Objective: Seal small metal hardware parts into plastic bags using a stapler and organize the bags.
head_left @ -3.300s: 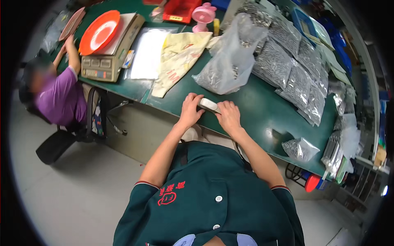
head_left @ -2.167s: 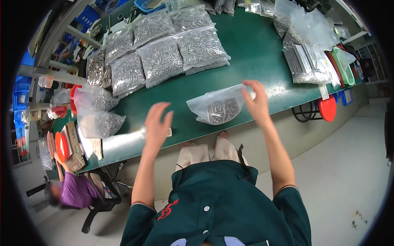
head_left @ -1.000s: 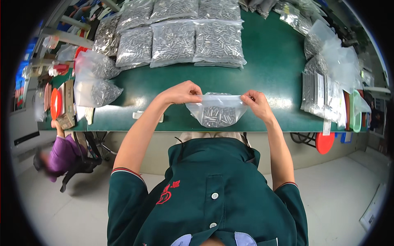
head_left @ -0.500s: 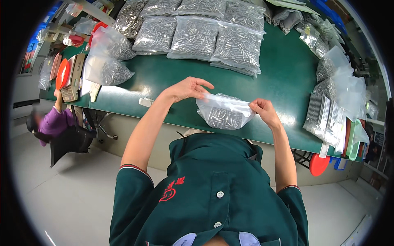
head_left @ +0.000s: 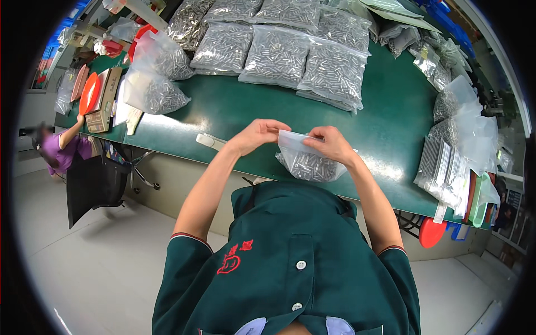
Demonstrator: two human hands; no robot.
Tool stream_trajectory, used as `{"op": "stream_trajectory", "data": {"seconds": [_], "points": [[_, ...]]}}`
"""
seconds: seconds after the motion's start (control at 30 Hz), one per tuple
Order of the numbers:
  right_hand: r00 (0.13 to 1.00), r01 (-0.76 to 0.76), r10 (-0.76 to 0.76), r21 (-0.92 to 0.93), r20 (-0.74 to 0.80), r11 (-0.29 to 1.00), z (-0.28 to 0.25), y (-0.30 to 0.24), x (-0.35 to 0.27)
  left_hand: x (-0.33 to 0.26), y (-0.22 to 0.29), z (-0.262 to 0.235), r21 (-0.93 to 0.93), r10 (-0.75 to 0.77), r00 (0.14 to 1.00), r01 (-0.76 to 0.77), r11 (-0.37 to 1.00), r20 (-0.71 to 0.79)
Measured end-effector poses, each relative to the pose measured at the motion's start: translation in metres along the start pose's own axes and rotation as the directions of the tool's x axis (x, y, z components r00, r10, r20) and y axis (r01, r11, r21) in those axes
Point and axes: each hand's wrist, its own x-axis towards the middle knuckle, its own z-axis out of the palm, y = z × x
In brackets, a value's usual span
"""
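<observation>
A transparent zip bag (head_left: 314, 166) of small silvery metal pins rests on the green table's near edge, right in front of me. At its upper left corner, my left hand (head_left: 258, 135) is closed, thumb and fingers pinching the plastic rim. The fingers of my right hand (head_left: 333, 145) press on the top strip near the middle, also closed in a pinch. Part of the bag's right side is covered by that hand. A small whitish tool or strip (head_left: 211, 142) lies on the table left of my left hand.
Several filled bags of pins (head_left: 276, 56) lie in rows at the back of the green table (head_left: 223, 103). More bags (head_left: 156, 94) stand at left, beside a scale (head_left: 103, 114) and red dish (head_left: 89, 94). Stacked flat sheets (head_left: 441, 167) sit at right. A person in purple (head_left: 64, 151) works at far left.
My right hand has slid leftward along the bag's top, from the right corner to the middle. The left hand stays at the left corner. The person at left has shifted away.
</observation>
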Motion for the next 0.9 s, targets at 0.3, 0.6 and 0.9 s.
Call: {"op": "stream_trajectory", "data": {"seconds": [0.3,0.6,0.9], "points": [[0.998,-0.054,0.053,0.050,0.025,0.997,-0.003,-0.005,0.001,0.001,-0.017,0.012,0.055,0.190,0.952,-0.182,0.982,-0.239],[0.995,0.039,-0.049,-0.105,-0.086,0.994,0.010,-0.012,0.007,0.000,-0.034,0.019,0.008,0.139,0.923,-0.146,0.989,-0.360],[0.999,-0.022,0.018,-0.099,-0.044,0.995,0.008,-0.010,0.008,0.005,-0.003,0.022,0.272,0.002,0.933,0.103,0.957,-0.359]]}}
